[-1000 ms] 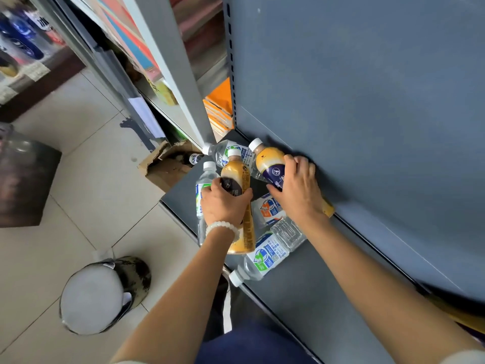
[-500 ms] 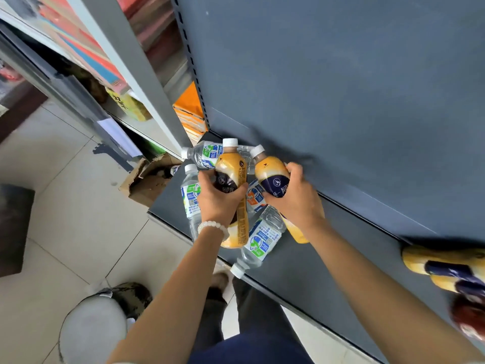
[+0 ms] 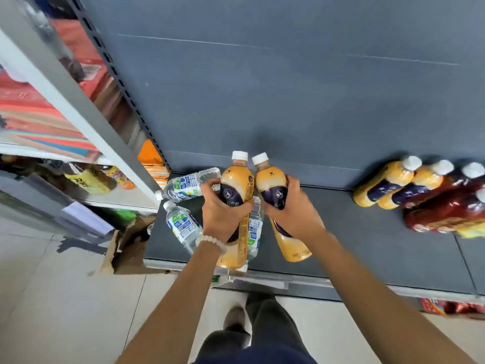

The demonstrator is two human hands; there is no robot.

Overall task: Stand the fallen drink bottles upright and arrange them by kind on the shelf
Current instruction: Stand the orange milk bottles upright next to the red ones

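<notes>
We hold a tea bottle in each grip: our left hand (image 3: 221,215) is wrapped round one tea (image 3: 234,206), our right hand (image 3: 294,214) round the other (image 3: 273,191), both lifted above the shelf (image 3: 367,248), caps up. Under them water bottles (image 3: 181,223) lie fallen. Farther right, a row of teas (image 3: 385,186) stands by the red drinks (image 3: 446,214). We judge the risk is clipping that tight row while setting these down, toppling it, or a bottle sliding through a one-handed hold
</notes>
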